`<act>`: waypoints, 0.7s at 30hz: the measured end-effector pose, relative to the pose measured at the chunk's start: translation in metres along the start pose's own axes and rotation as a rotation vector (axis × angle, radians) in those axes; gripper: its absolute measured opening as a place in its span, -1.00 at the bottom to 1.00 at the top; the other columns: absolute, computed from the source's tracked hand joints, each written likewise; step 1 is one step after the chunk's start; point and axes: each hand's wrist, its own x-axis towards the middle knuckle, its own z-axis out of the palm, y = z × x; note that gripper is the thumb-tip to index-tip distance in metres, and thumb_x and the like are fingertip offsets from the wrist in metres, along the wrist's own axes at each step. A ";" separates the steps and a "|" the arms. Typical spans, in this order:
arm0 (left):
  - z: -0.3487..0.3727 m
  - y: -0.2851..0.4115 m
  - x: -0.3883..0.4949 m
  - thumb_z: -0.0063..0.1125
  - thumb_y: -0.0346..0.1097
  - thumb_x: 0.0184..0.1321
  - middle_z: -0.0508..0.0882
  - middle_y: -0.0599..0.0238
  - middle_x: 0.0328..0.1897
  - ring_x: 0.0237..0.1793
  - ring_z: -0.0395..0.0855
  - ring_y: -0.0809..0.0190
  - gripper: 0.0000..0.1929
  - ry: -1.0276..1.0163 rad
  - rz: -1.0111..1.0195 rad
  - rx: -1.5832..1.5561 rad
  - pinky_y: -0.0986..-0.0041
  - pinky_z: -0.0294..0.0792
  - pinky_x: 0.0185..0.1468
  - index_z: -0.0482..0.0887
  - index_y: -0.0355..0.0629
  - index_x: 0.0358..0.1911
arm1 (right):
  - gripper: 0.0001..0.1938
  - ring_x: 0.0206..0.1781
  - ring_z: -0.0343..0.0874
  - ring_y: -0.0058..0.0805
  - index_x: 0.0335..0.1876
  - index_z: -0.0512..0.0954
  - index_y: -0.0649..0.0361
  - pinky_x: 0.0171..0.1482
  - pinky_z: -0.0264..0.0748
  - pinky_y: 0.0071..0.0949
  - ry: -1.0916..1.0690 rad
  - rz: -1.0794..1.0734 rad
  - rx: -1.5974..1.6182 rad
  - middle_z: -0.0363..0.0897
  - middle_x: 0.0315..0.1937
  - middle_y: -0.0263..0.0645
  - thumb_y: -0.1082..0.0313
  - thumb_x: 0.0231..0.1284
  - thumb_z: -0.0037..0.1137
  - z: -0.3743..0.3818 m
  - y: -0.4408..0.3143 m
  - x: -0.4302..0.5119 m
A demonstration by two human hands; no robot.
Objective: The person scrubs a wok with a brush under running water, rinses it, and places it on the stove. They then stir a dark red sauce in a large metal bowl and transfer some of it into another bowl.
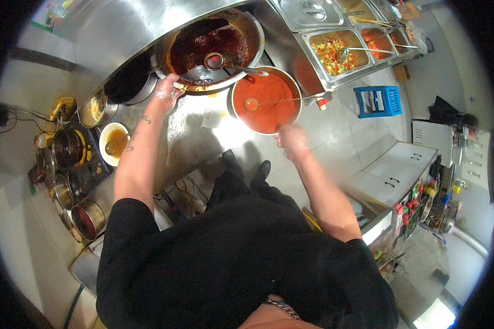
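My left hand, in what looks like a clear plastic glove, grips the near rim of a large metal basin. Dark red, oily residue coats the basin's inside. A ladle holding dark red liquid rests across it, its handle over the near rim. Right beside stands a round metal bowl of orange-red powder or paste. A long-handled ladle lies in that, its handle reaching past the right rim. My right hand, blurred, is closed at the bowl's near rim and appears to grip it.
Food pans with diced vegetables and spoons stand at the upper right. A bowl of brown sauce and several pots are on the left. A blue crate stands on the tiled floor; white cabinets lie further right.
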 end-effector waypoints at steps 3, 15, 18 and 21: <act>0.002 -0.001 -0.010 0.18 -0.25 0.27 0.71 0.27 0.02 -0.06 0.66 0.14 -0.70 0.048 0.011 -0.015 0.19 0.55 0.09 0.61 -0.15 0.04 | -0.78 -0.67 0.46 -0.43 -0.09 0.47 0.47 -0.64 0.40 -0.37 0.108 0.140 0.164 0.63 -0.52 -0.02 0.42 0.34 -0.03 0.000 -0.001 -0.006; -0.012 -0.004 -0.074 0.15 -0.26 0.36 0.73 0.22 0.05 -0.08 0.72 0.19 -0.68 0.012 -0.059 -0.033 0.34 0.61 -0.03 0.59 -0.23 0.10 | -0.75 -0.64 0.43 -0.49 -0.06 0.51 0.35 -0.57 0.39 -0.44 0.076 0.153 0.215 0.62 -0.46 -0.13 0.32 0.33 0.15 -0.019 0.010 -0.034; -0.016 -0.004 -0.091 0.12 -0.29 0.37 0.75 0.20 0.05 -0.08 0.75 0.19 -0.68 -0.016 -0.058 -0.060 0.31 0.65 0.01 0.58 -0.26 0.12 | -0.76 -0.64 0.44 -0.48 -0.08 0.51 0.38 -0.57 0.39 -0.43 0.090 0.132 0.247 0.61 -0.48 -0.13 0.34 0.32 0.09 -0.023 0.014 -0.039; -0.020 -0.004 -0.105 0.09 -0.36 0.36 0.73 0.07 0.05 -0.06 0.76 0.10 -0.70 -0.014 -0.046 -0.074 0.18 0.68 0.06 0.59 -0.36 0.09 | -0.76 -0.64 0.45 -0.47 -0.10 0.51 0.41 -0.58 0.38 -0.41 0.090 0.095 0.258 0.61 -0.48 -0.12 0.35 0.30 0.03 -0.027 0.016 -0.041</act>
